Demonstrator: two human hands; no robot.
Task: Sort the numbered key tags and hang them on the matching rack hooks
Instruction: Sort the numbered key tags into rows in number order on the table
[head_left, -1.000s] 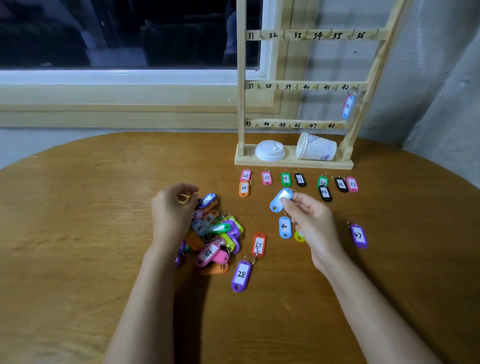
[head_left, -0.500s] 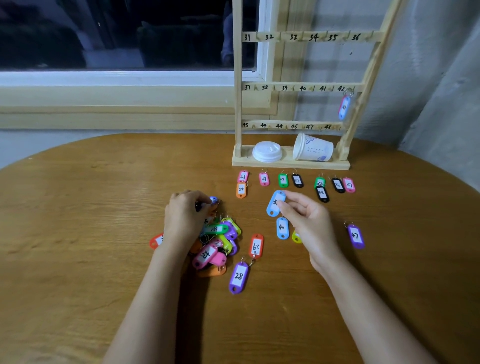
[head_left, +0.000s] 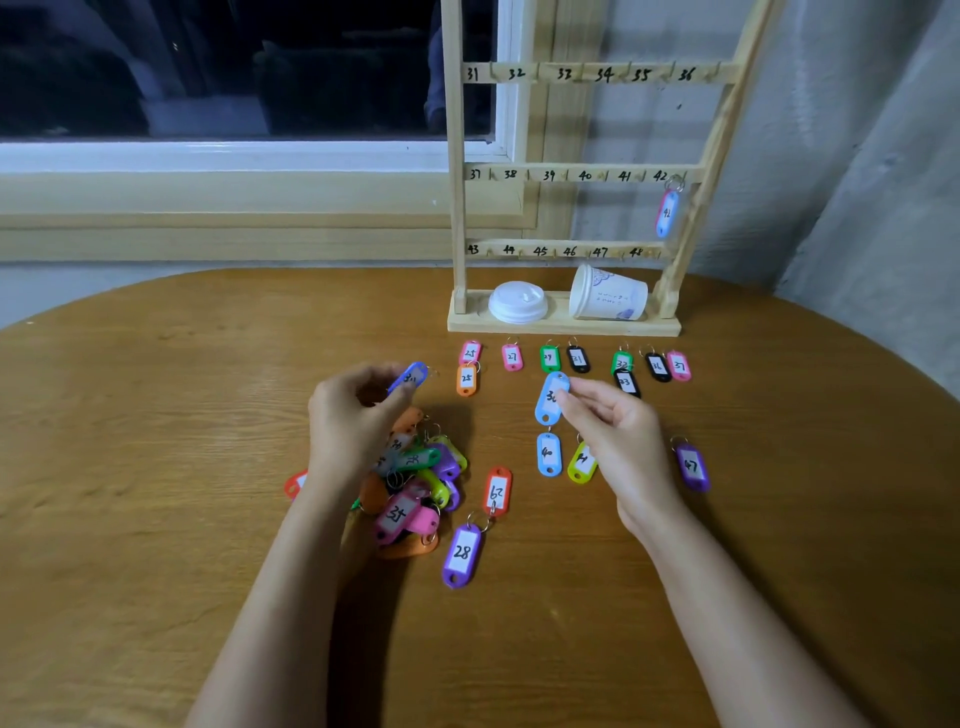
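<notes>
My left hand (head_left: 353, 421) pinches a dark blue key tag (head_left: 409, 377) just above a mixed pile of coloured tags (head_left: 415, 483). My right hand (head_left: 618, 436) pinches the top of a light blue tag (head_left: 549, 399) lying on the table below a sorted row of tags (head_left: 576, 359). The wooden rack (head_left: 571, 176) stands at the back, its bars numbered 31 to 48. One blue tag (head_left: 667, 213) hangs on hook 42.
A white lid (head_left: 518, 301) and a tipped paper cup (head_left: 608, 293) lie on the rack's base. Loose tags lie around: purple 28 (head_left: 461, 555), red (head_left: 497, 491), light blue 40 (head_left: 548, 455), yellow-green (head_left: 581, 462), purple 47 (head_left: 693, 466). The round wooden table (head_left: 156, 415) meets a window sill.
My left hand dipped into the pile and came up holding a dark blue tag. My right hand moved its light blue tag slightly forward, toward the sorted row.
</notes>
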